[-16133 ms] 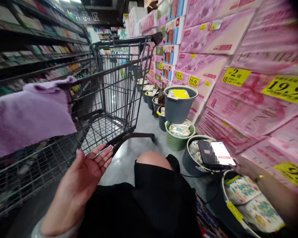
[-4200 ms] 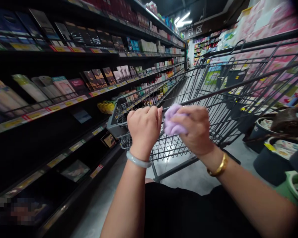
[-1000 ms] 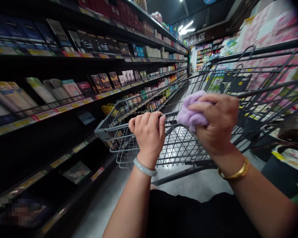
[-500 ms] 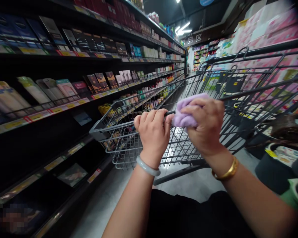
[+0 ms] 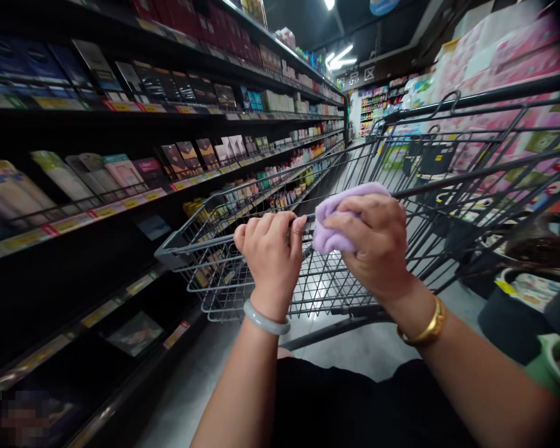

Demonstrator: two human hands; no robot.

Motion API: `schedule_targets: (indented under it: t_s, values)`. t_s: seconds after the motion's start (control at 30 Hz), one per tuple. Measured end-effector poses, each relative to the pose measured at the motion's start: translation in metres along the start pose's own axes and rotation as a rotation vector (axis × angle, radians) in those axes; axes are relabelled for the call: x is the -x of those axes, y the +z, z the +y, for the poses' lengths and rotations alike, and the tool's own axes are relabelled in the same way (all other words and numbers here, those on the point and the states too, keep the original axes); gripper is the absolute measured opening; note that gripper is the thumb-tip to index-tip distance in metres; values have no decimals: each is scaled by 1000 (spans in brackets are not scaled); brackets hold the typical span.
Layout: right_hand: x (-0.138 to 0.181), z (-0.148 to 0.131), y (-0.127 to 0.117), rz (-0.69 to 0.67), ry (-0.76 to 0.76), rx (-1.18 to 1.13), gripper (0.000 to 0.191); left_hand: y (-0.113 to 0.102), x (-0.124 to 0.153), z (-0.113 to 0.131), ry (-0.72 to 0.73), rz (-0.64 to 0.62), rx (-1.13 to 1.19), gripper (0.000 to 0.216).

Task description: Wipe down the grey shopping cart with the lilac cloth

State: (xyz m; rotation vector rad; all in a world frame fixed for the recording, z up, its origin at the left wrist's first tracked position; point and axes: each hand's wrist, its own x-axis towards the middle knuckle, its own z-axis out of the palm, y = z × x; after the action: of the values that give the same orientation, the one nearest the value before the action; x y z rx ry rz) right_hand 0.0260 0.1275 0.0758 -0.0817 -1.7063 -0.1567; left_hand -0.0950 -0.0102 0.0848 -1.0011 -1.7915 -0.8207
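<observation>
A dark wire shopping cart (image 5: pixel 205 239) stands in a shop aisle in front of me. My left hand (image 5: pixel 269 255) is closed in a fist round the cart's top rim bar. Right beside it, my right hand (image 5: pixel 376 242) is closed on a bunched lilac cloth (image 5: pixel 336 218) and presses it against the same bar. A pale bangle sits on my left wrist, a gold bracelet on my right. My dark clothing fills the bottom of the view.
Dark shelves (image 5: pixel 121 199) with packaged goods and yellow price strips run along the left. Stacked pink cartons (image 5: pixel 508 56) rise on the right, with buckets of goods (image 5: pixel 518 311) on the floor below. The grey aisle floor (image 5: pixel 350 345) runs ahead under the cart.
Over the last second my right hand has slid the cloth leftward along the cart's bar, toward my left hand. The left hand keeps its grip on the bar.
</observation>
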Motion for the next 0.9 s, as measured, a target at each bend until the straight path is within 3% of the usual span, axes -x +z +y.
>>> schedule_targets:
  t_s: [0.2,0.33,0.43,0.53,0.67,0.83,0.9]
  values:
    - [-3,7,-9,104,124,-17,14,-3,1,-7,-15,27,35,28]
    - [-2,-11,-3,2,58,-47,11,-5,0,-2,-41,59,41,24]
    - [-5,-17,-1,-52,18,-95,11,-4,1,8,34,75,107,19]
    - [-11,-5,-7,24,55,-106,11,-2,2,18,138,-1,183,29]
    - [-13,6,-11,91,146,-31,12,2,2,22,123,-77,164,25]
    - [-7,-5,-7,-34,27,-31,10,3,2,18,139,-40,127,22]
    - [-7,-3,-8,-10,25,-49,11,1,2,18,129,-50,136,22]
